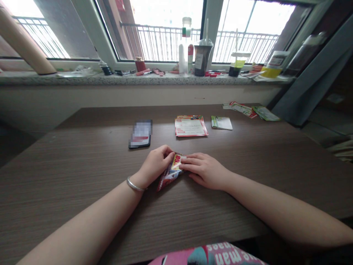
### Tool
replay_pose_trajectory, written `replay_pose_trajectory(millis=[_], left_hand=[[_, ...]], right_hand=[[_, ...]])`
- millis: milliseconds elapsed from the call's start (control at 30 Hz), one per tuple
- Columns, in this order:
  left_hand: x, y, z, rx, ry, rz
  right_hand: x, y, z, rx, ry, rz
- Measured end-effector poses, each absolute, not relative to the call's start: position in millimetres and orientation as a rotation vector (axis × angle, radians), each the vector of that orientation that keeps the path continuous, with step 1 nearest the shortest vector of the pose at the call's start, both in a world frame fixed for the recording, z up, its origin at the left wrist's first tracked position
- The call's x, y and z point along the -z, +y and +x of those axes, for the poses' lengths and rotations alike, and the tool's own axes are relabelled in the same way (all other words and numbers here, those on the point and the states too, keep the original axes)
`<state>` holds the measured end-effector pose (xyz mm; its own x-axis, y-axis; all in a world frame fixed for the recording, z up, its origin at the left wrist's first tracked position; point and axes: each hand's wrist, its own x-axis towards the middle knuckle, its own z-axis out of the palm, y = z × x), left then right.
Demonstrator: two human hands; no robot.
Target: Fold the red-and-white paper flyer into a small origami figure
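A folded, glossy printed paper (171,173) with a yellow patch and red digits lies on the brown table, tilted between my hands. My left hand (157,162), with a silver bangle at the wrist, pinches its upper left edge between thumb and fingers. The fingers of my right hand (205,169) are stretched out and lie flat on the paper's right side. Just beyond is a stack of red-bordered printed cards (191,127). Beside that stack sits a smaller pile of green-and-white cards (222,123).
A phone (141,134) rests on the table to the left. Several leaflets (245,109) lie at the far right corner. On the granite windowsill (121,79) stand a clear bottle (183,55), a dark drink cup (202,59), a yellow-labelled jar (274,66) and small items.
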<state>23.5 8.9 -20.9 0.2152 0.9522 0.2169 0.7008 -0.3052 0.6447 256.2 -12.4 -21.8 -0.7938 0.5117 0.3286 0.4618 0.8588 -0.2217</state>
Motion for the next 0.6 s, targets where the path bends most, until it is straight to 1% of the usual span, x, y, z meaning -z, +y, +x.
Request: replay_pose_trajectory(millis=[100,300,533,600], left_hand=[[22.0,9.4,23.0,-0.886,1.487,2.029],[21.4,6.4,27.1,-0.98,1.381,1.876],[17.9,0.3,33.2,-1.033,1.296,1.818],[18.2,0.2,33.6,-1.036,1.278,1.796]], right_hand=[[19.0,-11.7,257.0,-0.252,-2.517,-0.865],[22.5,1.2,258.7,-0.579,-2.146,-1.219],[22.5,9.3,261.2,-0.71,-2.062,-1.3],[22.3,10.0,262.1,-0.801,-2.025,-1.328]])
